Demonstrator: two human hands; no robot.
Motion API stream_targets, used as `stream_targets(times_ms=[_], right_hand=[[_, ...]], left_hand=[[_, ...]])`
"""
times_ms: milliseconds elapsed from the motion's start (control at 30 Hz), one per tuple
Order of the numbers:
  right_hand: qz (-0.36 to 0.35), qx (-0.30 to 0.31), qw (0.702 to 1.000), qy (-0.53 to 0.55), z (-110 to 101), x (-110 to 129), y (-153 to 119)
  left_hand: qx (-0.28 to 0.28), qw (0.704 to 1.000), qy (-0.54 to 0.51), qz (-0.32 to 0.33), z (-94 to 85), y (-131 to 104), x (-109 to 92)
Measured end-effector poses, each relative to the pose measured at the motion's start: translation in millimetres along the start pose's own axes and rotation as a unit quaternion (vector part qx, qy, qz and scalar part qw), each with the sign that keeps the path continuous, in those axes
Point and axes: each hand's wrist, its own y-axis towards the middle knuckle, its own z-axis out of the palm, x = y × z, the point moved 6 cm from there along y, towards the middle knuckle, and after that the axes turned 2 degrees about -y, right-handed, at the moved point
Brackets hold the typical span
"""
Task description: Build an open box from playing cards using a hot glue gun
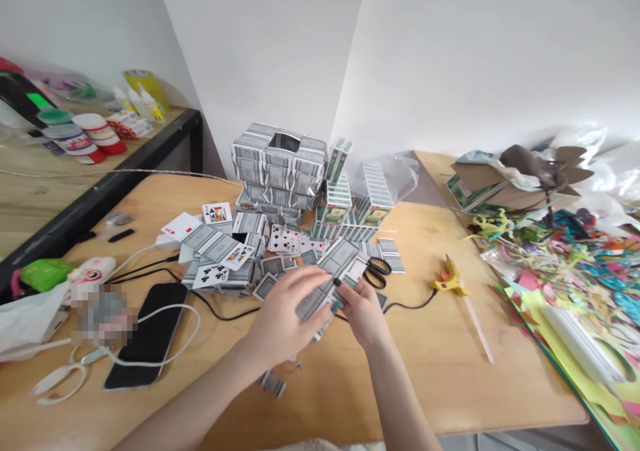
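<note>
My left hand point(283, 317) and my right hand point(364, 311) meet over the wooden table point(440, 384), both gripping a bundle of grey-backed playing cards point(325, 284) held between them. Loose cards point(225, 254), some face up, lie scattered just beyond my hands. Behind them rises a hollow tower built of folded cards point(277, 164), with stacks of green card boxes point(345, 204) to its right. Black scissors point(377, 272) lie right of the held cards.
A yellow glue gun point(450, 281) with a cord lies to the right. A black phone point(150, 334) and white cables sit at the left. Colourful paper scraps point(565, 271) crowd the right edge. Jars point(90, 134) stand on a second table at the far left.
</note>
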Motion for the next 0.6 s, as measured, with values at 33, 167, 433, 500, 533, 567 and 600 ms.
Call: stream_targets(times_ms=[33,167,433,500,533,567,600], right_hand=[[0.009,0.028,1.0,-0.004,2.2,0.3,0.4],[0.044,0.07,0.996,-0.021,9.3,-8.6,8.3],[0.023,-0.083,0.994,-0.062,-7.8,-29.6,18.9],[0.021,-0.073,0.993,-0.092,-5.7,-31.6,16.3],[0.01,-0.074,0.991,-0.108,-4.7,-31.2,15.0],[-0.005,-0.082,0.989,-0.124,-4.2,-30.1,13.9],[-0.021,-0.093,0.986,-0.14,-4.0,-28.9,13.1]], left_hand=[[-0.028,0.999,-0.014,-0.031,-6.3,3.3,9.7],[-0.015,0.978,-0.126,-0.163,6.1,16.4,52.8],[0.026,0.947,-0.22,-0.234,32.0,21.1,69.3],[0.023,0.946,-0.222,-0.235,31.2,22.5,67.8],[0.021,0.945,-0.223,-0.237,31.4,22.8,67.6],[0.017,0.946,-0.221,-0.238,32.1,22.9,67.8],[0.013,0.947,-0.217,-0.238,33.0,22.6,68.3]])
